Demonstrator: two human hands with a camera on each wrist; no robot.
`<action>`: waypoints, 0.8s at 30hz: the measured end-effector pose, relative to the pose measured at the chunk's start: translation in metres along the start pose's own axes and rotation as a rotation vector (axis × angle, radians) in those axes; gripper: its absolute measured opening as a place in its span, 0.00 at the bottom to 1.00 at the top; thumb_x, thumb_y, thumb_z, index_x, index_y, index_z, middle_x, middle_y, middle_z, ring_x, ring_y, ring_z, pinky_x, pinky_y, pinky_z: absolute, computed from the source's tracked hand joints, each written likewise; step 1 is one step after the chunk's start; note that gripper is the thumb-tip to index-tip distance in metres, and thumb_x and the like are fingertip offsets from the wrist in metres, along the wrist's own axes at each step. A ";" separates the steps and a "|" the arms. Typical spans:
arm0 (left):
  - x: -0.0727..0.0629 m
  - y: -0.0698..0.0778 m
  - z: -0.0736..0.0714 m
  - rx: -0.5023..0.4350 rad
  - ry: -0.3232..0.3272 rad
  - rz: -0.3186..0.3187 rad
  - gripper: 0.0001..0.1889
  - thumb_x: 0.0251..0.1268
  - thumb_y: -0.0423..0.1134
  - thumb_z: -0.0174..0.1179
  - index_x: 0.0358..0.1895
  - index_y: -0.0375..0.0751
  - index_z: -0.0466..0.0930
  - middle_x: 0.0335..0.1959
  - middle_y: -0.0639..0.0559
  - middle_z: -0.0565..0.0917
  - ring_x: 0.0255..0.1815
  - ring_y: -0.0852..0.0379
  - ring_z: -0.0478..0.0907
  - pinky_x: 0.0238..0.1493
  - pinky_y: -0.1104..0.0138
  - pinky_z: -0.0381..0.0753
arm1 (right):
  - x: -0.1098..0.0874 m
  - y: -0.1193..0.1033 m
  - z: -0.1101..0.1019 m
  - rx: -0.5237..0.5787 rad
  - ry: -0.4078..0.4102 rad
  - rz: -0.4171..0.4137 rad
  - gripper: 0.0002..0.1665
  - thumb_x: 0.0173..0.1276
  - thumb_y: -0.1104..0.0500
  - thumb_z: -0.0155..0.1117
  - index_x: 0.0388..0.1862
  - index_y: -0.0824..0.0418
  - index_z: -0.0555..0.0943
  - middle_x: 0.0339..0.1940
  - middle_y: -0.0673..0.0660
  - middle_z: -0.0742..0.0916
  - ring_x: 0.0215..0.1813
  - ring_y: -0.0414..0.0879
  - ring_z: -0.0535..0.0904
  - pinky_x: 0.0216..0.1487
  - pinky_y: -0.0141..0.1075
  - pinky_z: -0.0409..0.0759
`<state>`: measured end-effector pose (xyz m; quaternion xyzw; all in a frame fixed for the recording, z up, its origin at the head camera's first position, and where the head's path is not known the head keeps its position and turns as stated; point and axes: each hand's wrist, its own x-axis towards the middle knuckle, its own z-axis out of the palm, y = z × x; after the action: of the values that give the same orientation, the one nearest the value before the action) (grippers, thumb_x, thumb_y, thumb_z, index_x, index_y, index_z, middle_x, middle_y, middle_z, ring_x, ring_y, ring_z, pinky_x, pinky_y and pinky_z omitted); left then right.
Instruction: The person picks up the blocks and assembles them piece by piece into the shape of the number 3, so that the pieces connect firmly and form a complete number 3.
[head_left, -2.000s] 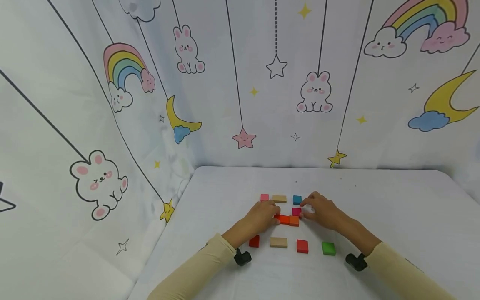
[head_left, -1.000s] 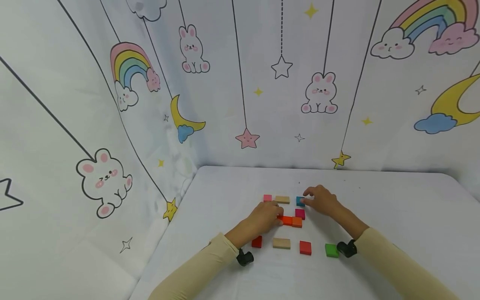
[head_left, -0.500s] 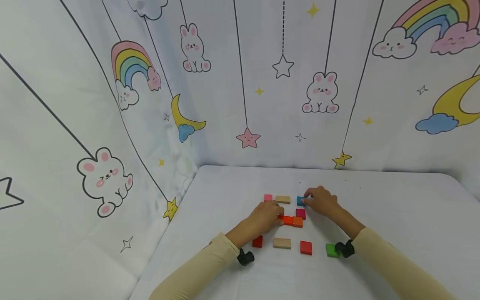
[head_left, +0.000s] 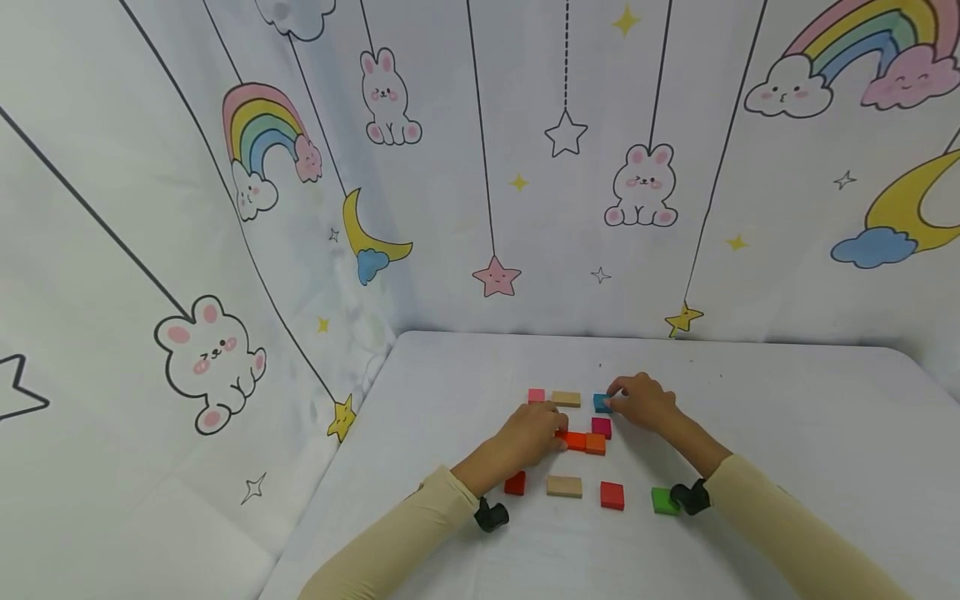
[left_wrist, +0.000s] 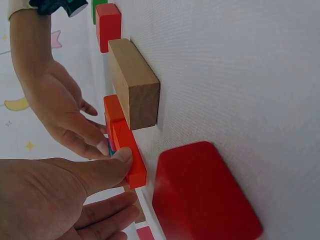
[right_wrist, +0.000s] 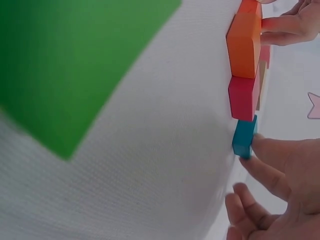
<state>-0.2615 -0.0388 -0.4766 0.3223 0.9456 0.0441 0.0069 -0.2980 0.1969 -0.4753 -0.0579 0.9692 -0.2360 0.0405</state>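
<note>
In the head view my left hand pinches the left end of a red-orange wooden block, its thumb on the near side. An orange block adjoins that block's right end. Behind the orange one lies a magenta block. My right hand pinches a small blue block farther back; the right wrist view shows thumb and index finger on the blue block, its other fingers spread. Part of the red-orange block is hidden by my left fingers.
At the back lie a pink block and a tan block. Nearer me, a dark red block, another tan block, a red block and a green block form a loose row on the white tabletop.
My right hand has gone from the magenta block back to the blue one and taken hold of it. My left hand has stayed on the red-orange block. Little differs over the last half second.
</note>
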 end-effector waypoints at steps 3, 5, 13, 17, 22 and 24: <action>0.000 0.001 0.000 -0.002 -0.004 -0.003 0.13 0.71 0.50 0.70 0.54 0.53 0.89 0.55 0.55 0.86 0.57 0.58 0.80 0.63 0.65 0.80 | -0.001 0.001 -0.001 0.003 -0.006 -0.008 0.16 0.73 0.57 0.70 0.54 0.65 0.87 0.53 0.72 0.84 0.57 0.67 0.79 0.52 0.68 0.76; 0.000 0.001 0.000 -0.003 -0.004 -0.003 0.13 0.71 0.50 0.70 0.54 0.53 0.89 0.55 0.55 0.86 0.56 0.58 0.80 0.63 0.65 0.80 | -0.001 0.001 -0.001 0.001 -0.013 -0.011 0.16 0.74 0.57 0.69 0.54 0.64 0.87 0.53 0.72 0.84 0.58 0.68 0.79 0.52 0.69 0.76; -0.001 0.001 -0.001 -0.015 0.006 0.002 0.13 0.71 0.49 0.71 0.54 0.51 0.89 0.53 0.54 0.87 0.54 0.58 0.81 0.61 0.65 0.81 | -0.002 0.001 -0.004 -0.001 -0.042 -0.025 0.15 0.74 0.58 0.69 0.55 0.63 0.87 0.56 0.73 0.84 0.60 0.69 0.78 0.54 0.72 0.75; -0.002 0.002 -0.002 -0.019 0.006 -0.002 0.13 0.71 0.48 0.71 0.54 0.51 0.89 0.54 0.54 0.87 0.54 0.58 0.81 0.61 0.65 0.81 | -0.002 0.002 -0.004 -0.004 -0.045 -0.045 0.14 0.74 0.59 0.70 0.55 0.62 0.87 0.55 0.73 0.84 0.60 0.69 0.78 0.53 0.72 0.76; -0.003 0.002 -0.002 -0.025 0.005 -0.006 0.13 0.71 0.48 0.71 0.54 0.51 0.89 0.54 0.54 0.86 0.55 0.58 0.81 0.62 0.65 0.81 | -0.003 0.003 -0.004 -0.006 -0.048 -0.056 0.14 0.74 0.59 0.70 0.55 0.62 0.88 0.55 0.73 0.84 0.60 0.68 0.78 0.52 0.72 0.76; -0.003 0.002 -0.003 -0.023 0.004 -0.006 0.13 0.71 0.48 0.71 0.54 0.51 0.89 0.55 0.54 0.86 0.55 0.58 0.81 0.62 0.65 0.80 | -0.003 0.003 -0.004 -0.008 -0.051 -0.058 0.15 0.74 0.59 0.70 0.55 0.62 0.88 0.55 0.73 0.84 0.60 0.68 0.78 0.52 0.72 0.76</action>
<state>-0.2579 -0.0389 -0.4738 0.3191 0.9460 0.0558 0.0090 -0.2960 0.2021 -0.4732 -0.0923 0.9667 -0.2317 0.0583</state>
